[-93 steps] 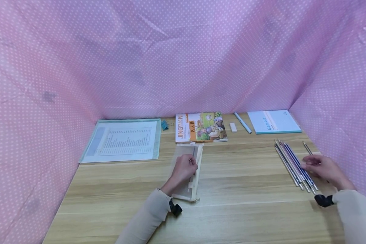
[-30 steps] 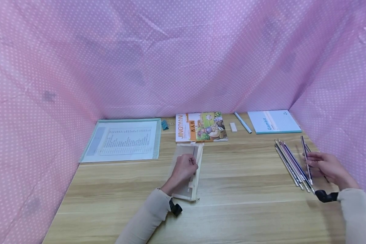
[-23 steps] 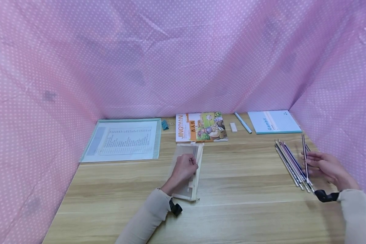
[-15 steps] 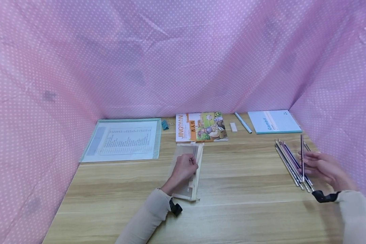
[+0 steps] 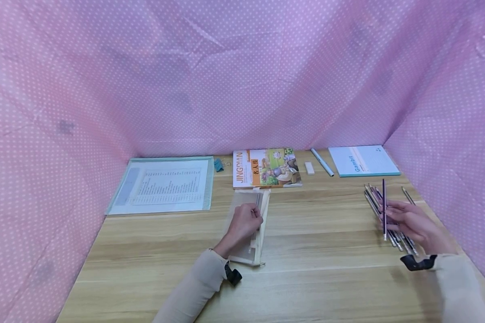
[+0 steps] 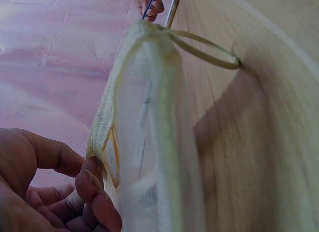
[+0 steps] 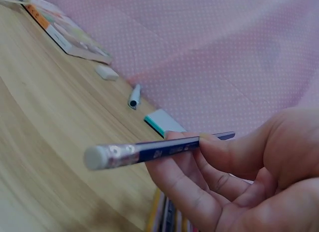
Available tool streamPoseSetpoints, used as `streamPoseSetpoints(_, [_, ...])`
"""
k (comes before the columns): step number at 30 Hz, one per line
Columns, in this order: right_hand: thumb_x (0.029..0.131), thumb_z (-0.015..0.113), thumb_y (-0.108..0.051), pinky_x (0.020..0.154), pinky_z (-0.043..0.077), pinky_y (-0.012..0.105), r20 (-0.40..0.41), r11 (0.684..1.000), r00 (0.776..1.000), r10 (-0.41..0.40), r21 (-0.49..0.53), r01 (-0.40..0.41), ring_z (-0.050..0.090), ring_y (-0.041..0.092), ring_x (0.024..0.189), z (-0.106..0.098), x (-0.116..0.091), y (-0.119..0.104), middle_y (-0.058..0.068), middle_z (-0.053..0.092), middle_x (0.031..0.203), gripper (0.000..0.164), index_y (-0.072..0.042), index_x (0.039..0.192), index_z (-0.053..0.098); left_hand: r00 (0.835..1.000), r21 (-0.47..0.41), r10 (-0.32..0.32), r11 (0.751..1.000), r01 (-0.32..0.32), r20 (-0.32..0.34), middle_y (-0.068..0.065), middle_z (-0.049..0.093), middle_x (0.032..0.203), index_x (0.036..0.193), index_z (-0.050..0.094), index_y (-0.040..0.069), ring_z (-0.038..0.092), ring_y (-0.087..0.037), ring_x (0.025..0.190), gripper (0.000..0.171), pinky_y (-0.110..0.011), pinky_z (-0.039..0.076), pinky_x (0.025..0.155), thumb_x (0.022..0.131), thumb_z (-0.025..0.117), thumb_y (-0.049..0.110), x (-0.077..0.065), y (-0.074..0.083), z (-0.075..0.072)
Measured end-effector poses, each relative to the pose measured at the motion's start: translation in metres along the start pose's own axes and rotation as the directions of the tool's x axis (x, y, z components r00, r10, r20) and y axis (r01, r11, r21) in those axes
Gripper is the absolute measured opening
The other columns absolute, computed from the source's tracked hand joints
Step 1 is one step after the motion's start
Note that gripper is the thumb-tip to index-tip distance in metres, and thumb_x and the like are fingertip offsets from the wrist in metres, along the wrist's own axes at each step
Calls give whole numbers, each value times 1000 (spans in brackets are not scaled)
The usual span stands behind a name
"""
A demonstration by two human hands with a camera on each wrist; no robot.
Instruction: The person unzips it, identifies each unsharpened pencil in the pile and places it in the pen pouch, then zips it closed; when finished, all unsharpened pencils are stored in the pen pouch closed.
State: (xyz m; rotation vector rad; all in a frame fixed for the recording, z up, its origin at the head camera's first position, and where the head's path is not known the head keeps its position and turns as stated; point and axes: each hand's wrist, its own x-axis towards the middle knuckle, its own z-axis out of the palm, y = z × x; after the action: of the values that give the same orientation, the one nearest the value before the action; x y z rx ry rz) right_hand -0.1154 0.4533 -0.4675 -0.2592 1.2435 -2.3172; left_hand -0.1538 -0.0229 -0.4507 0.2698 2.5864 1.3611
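Note:
My left hand (image 5: 244, 224) pinches the edge of a pale mesh zip pouch (image 5: 242, 197) at the middle of the table. In the left wrist view the pouch's edge (image 6: 97, 137) is lifted and its mouth gapes; a slim thing shows through the mesh, its kind unclear. My right hand (image 5: 418, 226) holds a dark blue pencil (image 5: 384, 202) between thumb and fingers, raised above a bundle of pencils (image 5: 372, 206). The right wrist view shows the held pencil's white eraser (image 7: 97, 158) pointing away from the palm. A lone pencil (image 5: 408, 195) lies right of the bundle.
Along the back are a document folder (image 5: 169, 186), a teal binder clip (image 5: 218, 165), a picture-covered book (image 5: 266, 168), a white eraser (image 5: 309, 168), a light blue pen (image 5: 321, 162) and a notebook (image 5: 363, 161). Pink dotted cloth (image 5: 242, 89) surrounds the table.
My right hand has picked up a pencil from the right side of the bundle and moved left with it over the other pencils. My left hand has stayed at the pouch.

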Motion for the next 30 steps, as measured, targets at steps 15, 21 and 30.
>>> streamPoseSetpoints(15, [102,27,10,91,58,36,17,997,1000,25,-74,-24,70,15,106,39,35,26,0,71,118,50,-15,123,64,999,2,-26,1000,26,21,2,55,59,75,62,5,49,-8,49,12,-20,34,45,85,60,1,-1,3,-2])
streamPoseSetpoints(21, [102,28,9,89,59,37,25,991,999,48,-126,-44,70,14,106,53,51,40,0,71,115,47,-17,124,61,999,-1,-38,999,38,28,2,55,59,75,62,6,49,-9,50,11,-20,33,45,85,60,2,-1,4,-3])
streamPoseSetpoints(30, [101,40,7,82,61,34,-42,973,995,89,-208,-96,72,13,101,85,73,57,-1,73,113,34,-16,125,51,1000,4,-20,1000,20,19,3,53,58,74,62,6,47,-8,49,12,-20,32,44,85,60,1,-1,3,-3])
